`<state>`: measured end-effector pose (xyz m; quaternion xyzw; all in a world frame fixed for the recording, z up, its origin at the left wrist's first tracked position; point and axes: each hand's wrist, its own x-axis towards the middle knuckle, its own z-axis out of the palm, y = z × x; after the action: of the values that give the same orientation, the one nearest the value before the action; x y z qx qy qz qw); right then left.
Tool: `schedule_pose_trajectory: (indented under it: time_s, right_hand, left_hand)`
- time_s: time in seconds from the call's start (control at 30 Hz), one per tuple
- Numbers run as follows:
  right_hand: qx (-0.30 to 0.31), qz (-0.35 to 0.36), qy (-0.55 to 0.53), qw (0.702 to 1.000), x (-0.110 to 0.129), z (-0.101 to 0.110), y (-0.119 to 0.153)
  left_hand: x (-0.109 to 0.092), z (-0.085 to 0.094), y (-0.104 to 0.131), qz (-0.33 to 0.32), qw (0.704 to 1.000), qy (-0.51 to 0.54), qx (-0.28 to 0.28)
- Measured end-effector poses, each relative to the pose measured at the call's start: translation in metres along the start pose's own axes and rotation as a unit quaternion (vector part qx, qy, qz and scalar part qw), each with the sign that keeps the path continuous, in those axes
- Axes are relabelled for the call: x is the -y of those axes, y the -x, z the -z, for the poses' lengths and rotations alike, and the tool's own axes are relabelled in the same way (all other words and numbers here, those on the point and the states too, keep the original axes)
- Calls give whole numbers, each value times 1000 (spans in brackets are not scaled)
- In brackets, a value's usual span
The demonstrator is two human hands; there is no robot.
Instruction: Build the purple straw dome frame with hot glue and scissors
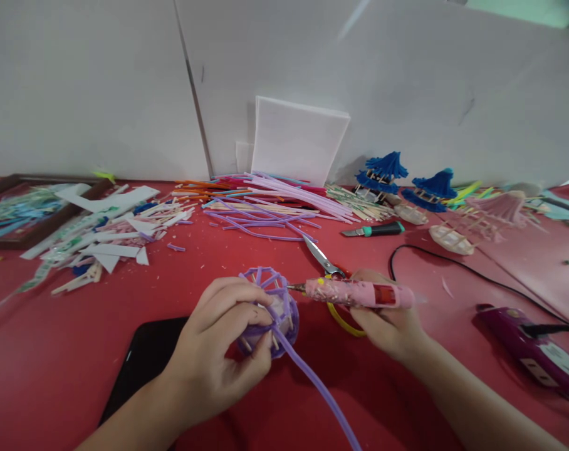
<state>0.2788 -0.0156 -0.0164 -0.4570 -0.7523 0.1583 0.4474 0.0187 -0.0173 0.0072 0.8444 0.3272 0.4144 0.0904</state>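
Note:
My left hand [232, 341] is closed on a small round frame [289, 307] built of purple strips and pale sticks. Between its thumb and fingertips it also pinches a long purple pipe cleaner [319, 385], whose free end trails down to the bottom edge. In my right hand [388, 319] is a pink hot glue gun [348, 292], spotted with residue. Its metal nozzle points left, at or very near the frame's upper right side; actual contact cannot be made out. Scissors [324, 258] with a yellow handle loop lie partly under the glue gun.
A black phone-like slab [146, 357] lies under my left forearm. Behind are purple pipe cleaners [270, 219], a utility knife [373, 230] and blue-roofed models [383, 172]. White scraps [110, 250] lie left. A purple power strip [524, 344] and black cord [435, 249] occupy the right.

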Motion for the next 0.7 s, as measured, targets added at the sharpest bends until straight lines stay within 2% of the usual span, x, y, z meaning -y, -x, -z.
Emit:
schedule_pose_trajectory:
  time_s: [0.17, 0.53, 0.7]
  right_hand:
    - [12, -20, -10, 1000, -3, -1, 2]
    - [-6, -55, 10, 998, 0, -2, -1]
    - [5, -72, 25, 997, -4, -6, 0]
  left_hand:
    - [-1, 0, -3, -20, 1000, 5, -7]
    - [0, 0, -1, -24, 1000, 12, -3]
    - [1, -1, -1, -25, 1000, 12, -6]
